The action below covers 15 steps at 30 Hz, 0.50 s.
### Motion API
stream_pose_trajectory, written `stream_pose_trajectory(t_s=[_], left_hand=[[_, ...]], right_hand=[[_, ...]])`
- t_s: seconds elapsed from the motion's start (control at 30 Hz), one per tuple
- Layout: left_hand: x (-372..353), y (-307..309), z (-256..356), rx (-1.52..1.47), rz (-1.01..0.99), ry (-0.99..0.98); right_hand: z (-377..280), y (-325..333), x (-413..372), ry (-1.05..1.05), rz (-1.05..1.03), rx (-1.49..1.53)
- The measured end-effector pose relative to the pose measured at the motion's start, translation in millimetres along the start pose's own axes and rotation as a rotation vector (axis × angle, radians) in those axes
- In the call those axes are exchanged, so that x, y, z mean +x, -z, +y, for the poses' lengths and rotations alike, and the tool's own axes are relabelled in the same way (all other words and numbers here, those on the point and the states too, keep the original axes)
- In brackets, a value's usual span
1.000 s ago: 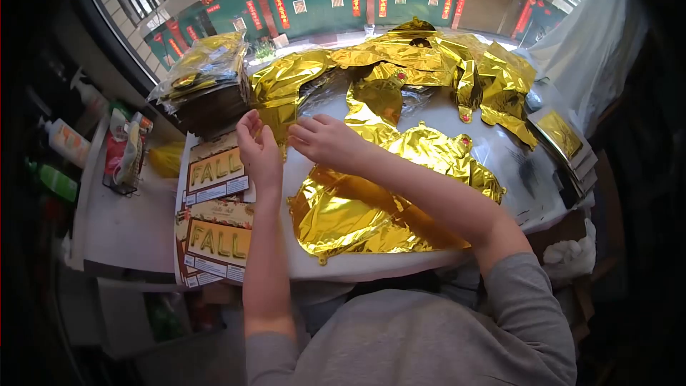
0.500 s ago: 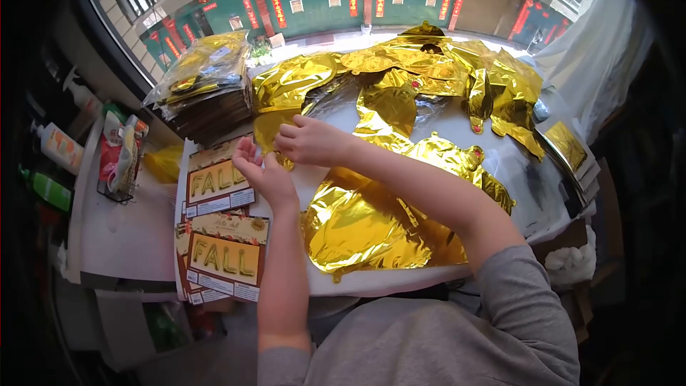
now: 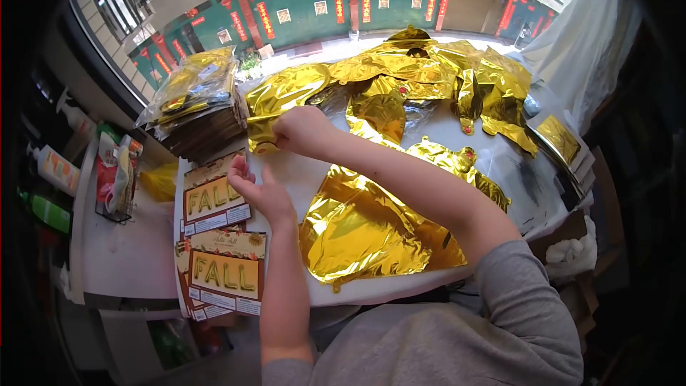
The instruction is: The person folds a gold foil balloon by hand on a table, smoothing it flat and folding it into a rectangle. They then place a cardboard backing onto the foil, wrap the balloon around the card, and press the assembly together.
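Observation:
My right hand (image 3: 304, 131) is closed at the near left end of a gold foil balloon (image 3: 293, 89), fingers pinched by its edge; what is between the fingertips is hidden. Just below it, my left hand (image 3: 261, 189) is palm up with its fingers apart and curled, holding nothing that I can see. It is beside the printed FALL cards (image 3: 227, 271), which lie in two overlapping groups at the table's left edge. A large flat gold foil piece (image 3: 368, 232) spreads right of my left forearm, partly under my right forearm.
A stack of bagged foil packs (image 3: 196, 93) stands at the back left. More gold foil (image 3: 500, 93) lies across the back right, near packs (image 3: 561, 139) at the right edge. Bottles (image 3: 57, 170) and a wire basket (image 3: 118, 179) are at the far left.
My right hand has moved up, away from my left hand, and its fingers are closed at the foil's edge. The view has shifted slightly.

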State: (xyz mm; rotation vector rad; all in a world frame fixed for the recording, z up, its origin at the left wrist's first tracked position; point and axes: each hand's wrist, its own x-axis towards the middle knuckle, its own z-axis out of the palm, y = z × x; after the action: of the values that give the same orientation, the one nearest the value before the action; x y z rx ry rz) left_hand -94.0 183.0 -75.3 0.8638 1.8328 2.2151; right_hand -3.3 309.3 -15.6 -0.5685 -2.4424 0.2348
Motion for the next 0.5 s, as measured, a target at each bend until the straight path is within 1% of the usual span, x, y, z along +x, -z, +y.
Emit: stream_pose_trajectory(t_s=[0.03, 0.1, 0.13, 0.17, 0.2, 0.23, 0.27, 0.3, 0.33, 0.37, 0.43, 0.47, 0.5], left_hand=[[-0.1, -0.3, 0.1, -0.001, 0.001, 0.000], [-0.8, -3.2, 4.8, 0.031, -0.056, 0.048], [-0.3, -5.6, 4.8, 0.029, -0.051, 0.050], [0.0, -8.2, 6.8, -0.081, -0.101, 0.101], [0.1, -9.8, 8.8, -0.190, -0.148, 0.151], [-1.5, -10.3, 10.5, -0.189, -0.137, 0.153], [-4.7, -10.7, 26.2, -0.320, -0.162, 0.307], [-6.1, -9.7, 36.7, -0.452, -0.186, 0.458], [-5.1, -7.4, 38.5, -0.555, -0.273, 0.467], [-4.6, -6.6, 37.8, -0.552, -0.261, 0.465], [-5.0, -8.2, 34.0, -0.620, -0.358, 0.471], [-5.9, -10.3, 33.5, -0.535, -0.320, 0.420], [-4.4, -8.9, 33.4, -0.536, -0.314, 0.417]], right_hand=[[-1.9, 11.1, 0.8, 0.001, -0.001, 0.000], [4.7, 22.8, 0.7, -0.163, -0.079, 0.294], [6.9, 27.8, 0.7, -0.213, -0.107, 0.462], [11.3, 27.3, -0.8, -0.210, -0.114, 0.461], [14.7, 25.8, -2.2, -0.263, -0.138, 0.652], [19.1, 24.8, -3.0, -0.316, -0.164, 0.844], [22.3, 31.7, -2.2, -0.320, -0.236, 0.752], [19.0, 35.9, -4.8, -0.313, -0.248, 0.757], [14.7, 39.5, -7.6, -0.350, -0.256, 0.820], [9.4, 45.4, -10.1, -0.389, -0.263, 0.881], [2.5, 51.8, -12.6, -0.392, -0.312, 0.860], [0.1, 49.9, -12.6, -0.403, -0.322, 0.848], [-1.2, 49.6, -12.8, -0.415, -0.331, 0.834]])
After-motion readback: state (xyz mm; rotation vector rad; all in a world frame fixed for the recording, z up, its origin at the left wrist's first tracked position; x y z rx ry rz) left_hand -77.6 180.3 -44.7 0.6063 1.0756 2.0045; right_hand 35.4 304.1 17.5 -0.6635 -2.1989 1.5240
